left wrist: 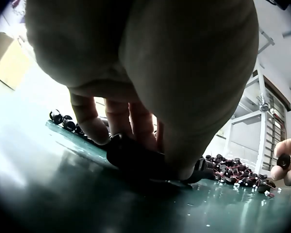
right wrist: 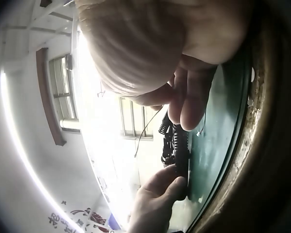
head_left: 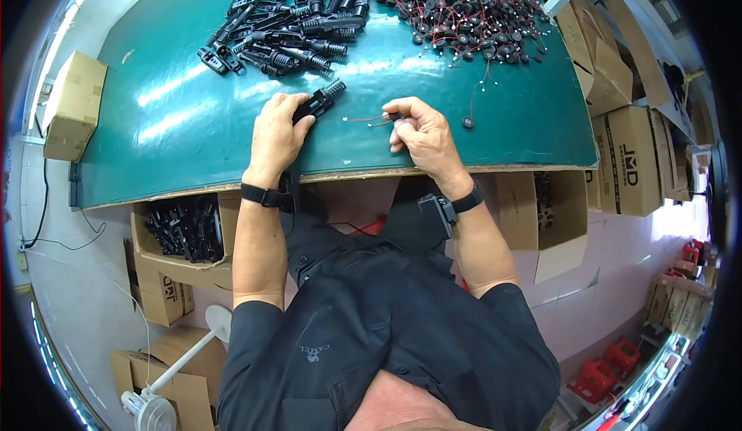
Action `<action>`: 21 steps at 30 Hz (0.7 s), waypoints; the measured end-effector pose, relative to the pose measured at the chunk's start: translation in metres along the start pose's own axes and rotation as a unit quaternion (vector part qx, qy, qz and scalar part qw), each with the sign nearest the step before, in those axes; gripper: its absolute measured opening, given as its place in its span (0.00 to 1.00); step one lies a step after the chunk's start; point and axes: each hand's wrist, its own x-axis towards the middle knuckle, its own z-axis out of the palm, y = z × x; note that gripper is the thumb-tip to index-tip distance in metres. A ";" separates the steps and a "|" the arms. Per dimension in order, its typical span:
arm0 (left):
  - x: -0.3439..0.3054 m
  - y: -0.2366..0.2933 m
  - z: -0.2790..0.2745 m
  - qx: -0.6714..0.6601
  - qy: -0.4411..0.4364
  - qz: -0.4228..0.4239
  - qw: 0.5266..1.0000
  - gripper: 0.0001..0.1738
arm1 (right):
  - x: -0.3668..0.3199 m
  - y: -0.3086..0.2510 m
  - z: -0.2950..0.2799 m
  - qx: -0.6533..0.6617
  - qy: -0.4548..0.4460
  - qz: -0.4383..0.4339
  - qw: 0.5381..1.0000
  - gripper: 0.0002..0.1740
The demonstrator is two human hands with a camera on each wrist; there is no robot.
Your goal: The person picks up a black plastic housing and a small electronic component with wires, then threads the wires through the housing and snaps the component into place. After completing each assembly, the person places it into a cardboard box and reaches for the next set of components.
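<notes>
My left hand (head_left: pixel 276 133) grips a black plastic housing (head_left: pixel 321 98) with a ribbed end, low over the green table near its front edge. The ribbed end points away to the upper right; the left wrist view shows the housing (left wrist: pixel 135 158) dark between thumb and fingers. To the right, my right hand (head_left: pixel 429 141) pinches a small round black disc (head_left: pixel 395 116) between thumb and fingers. Thin red and dark wires with small white ends trail from it toward the housing. The left wrist view catches this disc's round face (left wrist: pixel 283 161) at its right edge.
On the green table (head_left: pixel 185 153), a heap of black ribbed housings (head_left: pixel 297 33) lies at the back left. Many wired discs (head_left: pixel 471 13) are piled at the back right, one stray disc (head_left: pixel 468 122) nearer. Below the front edge stand open cartons, one with black parts (head_left: pixel 185 226).
</notes>
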 end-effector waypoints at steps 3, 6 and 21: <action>-0.009 0.007 -0.008 -0.023 -0.015 -0.007 1.000 0.24 | 0.003 0.005 -0.003 0.068 0.004 -0.005 0.998 0.13; -0.016 0.013 -0.013 -0.047 -0.036 -0.020 0.998 0.24 | 0.003 0.002 -0.002 0.075 0.011 -0.002 0.997 0.11; -0.039 0.017 -0.014 -0.111 -0.009 -0.046 0.993 0.24 | 0.002 0.004 0.005 -0.018 0.053 -0.008 0.998 0.11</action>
